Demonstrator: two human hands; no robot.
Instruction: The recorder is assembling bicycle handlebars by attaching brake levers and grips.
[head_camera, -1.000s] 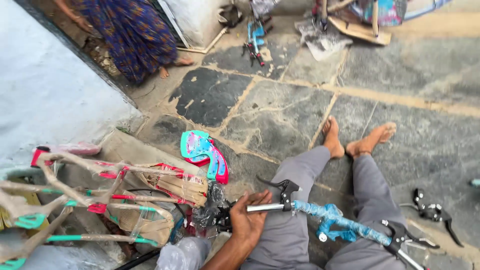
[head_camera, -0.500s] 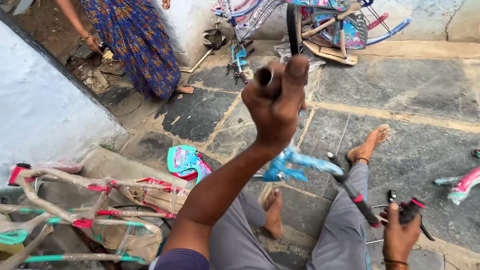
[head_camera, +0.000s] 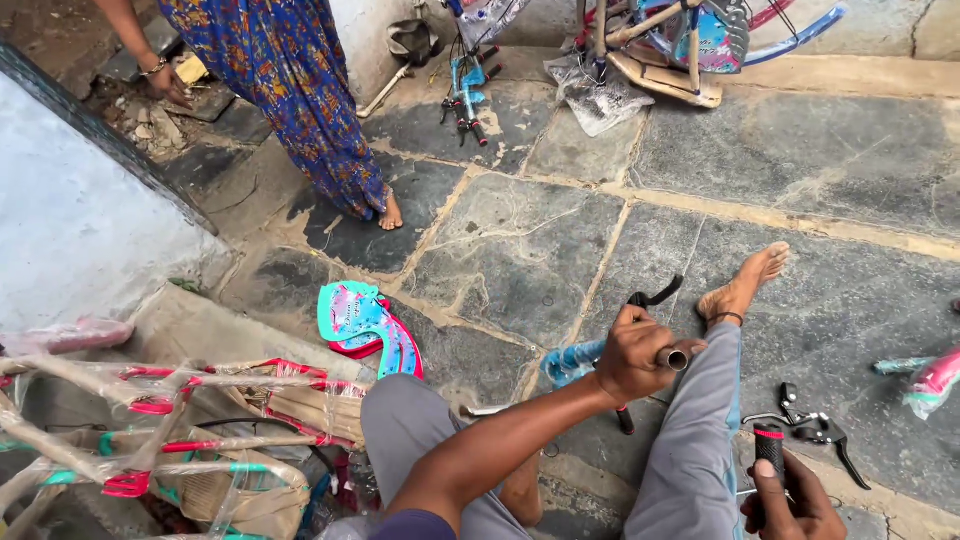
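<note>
Head view: left hand (head_camera: 632, 352) grips bare handlebar end (head_camera: 674, 358); right hand (head_camera: 790, 495) holds black rubber grip (head_camera: 769, 446), not yet fitted.

Handlebar (head_camera: 590, 358): light blue wrapping, bare silver tube end. Grip (head_camera: 769, 445): black with a red band. Brake levers (head_camera: 810, 430): black. Trousers (head_camera: 690, 450): plain grey. Panels (head_camera: 360, 322): teal edges, pink and blue print, red beneath. Far-left dress (head_camera: 285, 80): dark blue, orange and yellow pattern. Floor (head_camera: 830, 160): dark grey slabs, tan joints. Near-left frames (head_camera: 150, 440): beige, red and teal bands.
</note>
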